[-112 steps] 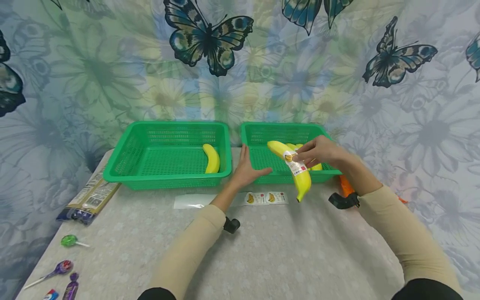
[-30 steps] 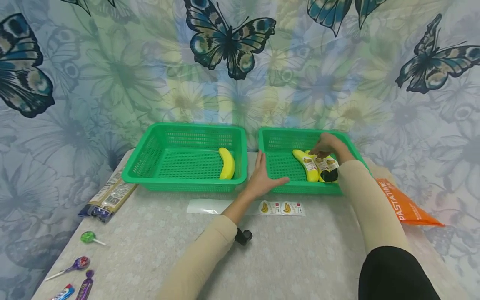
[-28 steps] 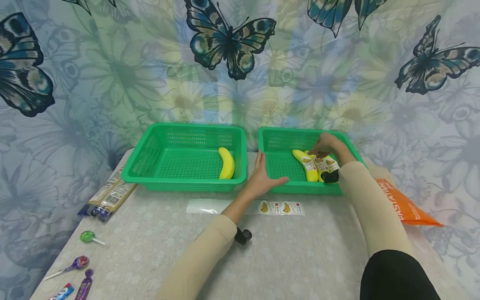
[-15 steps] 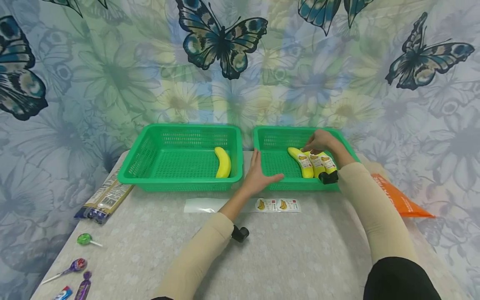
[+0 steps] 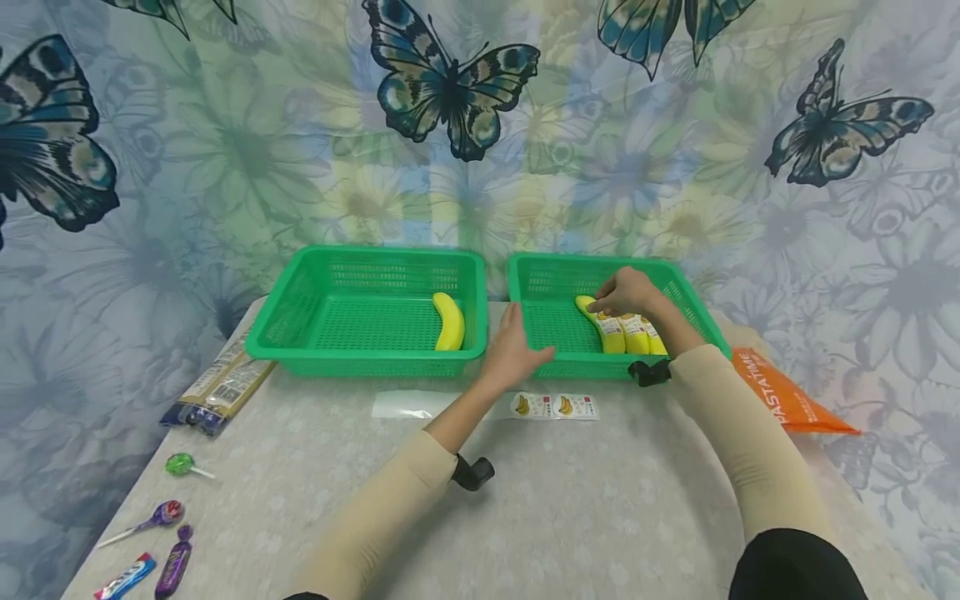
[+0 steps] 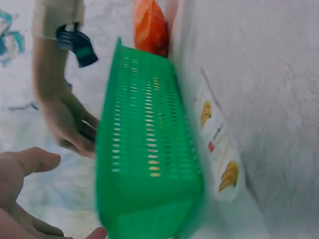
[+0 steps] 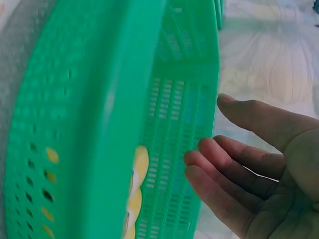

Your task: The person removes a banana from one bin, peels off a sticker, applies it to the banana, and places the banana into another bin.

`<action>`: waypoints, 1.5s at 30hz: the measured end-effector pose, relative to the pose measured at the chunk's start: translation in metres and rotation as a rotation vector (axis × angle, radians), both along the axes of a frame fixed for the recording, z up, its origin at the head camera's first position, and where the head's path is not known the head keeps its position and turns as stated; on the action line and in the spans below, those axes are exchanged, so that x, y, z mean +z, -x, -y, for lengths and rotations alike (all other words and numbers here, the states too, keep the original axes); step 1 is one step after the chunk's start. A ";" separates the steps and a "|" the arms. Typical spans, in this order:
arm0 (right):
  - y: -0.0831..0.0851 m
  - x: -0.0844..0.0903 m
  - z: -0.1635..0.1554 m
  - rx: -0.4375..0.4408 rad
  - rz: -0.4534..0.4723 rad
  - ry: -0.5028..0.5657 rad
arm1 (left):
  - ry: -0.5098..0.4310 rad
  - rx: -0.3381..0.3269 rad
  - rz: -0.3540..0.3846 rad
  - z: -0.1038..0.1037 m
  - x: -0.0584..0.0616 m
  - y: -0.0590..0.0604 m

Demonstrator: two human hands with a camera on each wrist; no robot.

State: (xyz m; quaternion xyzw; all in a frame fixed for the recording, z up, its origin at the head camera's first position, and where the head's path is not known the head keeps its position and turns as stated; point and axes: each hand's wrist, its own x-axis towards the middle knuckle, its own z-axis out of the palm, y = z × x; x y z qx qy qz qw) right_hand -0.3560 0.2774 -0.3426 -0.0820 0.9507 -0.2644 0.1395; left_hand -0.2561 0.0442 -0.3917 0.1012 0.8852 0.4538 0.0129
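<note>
Two green baskets stand side by side at the back of the table. The left basket holds one plain banana. In the right basket lie three labelled bananas side by side. My right hand hovers over their far ends with relaxed fingers and holds nothing. My left hand rests flat against the right basket's near left corner. A strip of banana stickers lies on the table just in front of that basket.
An orange packet lies right of the right basket. A long pasta packet lies left of the left basket. Lollipops and wrapped sweets sit near the front left edge. A clear backing sheet lies beside the stickers.
The labelled banana my right hand held above the basket's front now lies in the right basket beside the other two, and the hand has let go. My left hand stayed at the basket corner.
</note>
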 end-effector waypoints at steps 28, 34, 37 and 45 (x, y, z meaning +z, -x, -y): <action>-0.044 0.002 0.032 0.086 -0.106 -0.030 | 0.375 0.153 -0.146 0.311 0.011 -0.038; -0.046 -0.007 0.034 0.116 -0.105 -0.046 | 0.322 0.247 -0.038 0.346 -0.008 -0.031; -0.047 -0.010 0.034 0.119 -0.098 -0.050 | 0.243 0.256 0.025 0.354 -0.017 -0.026; -0.052 -0.008 0.032 0.115 -0.097 -0.049 | 0.216 0.220 0.040 0.360 -0.028 -0.008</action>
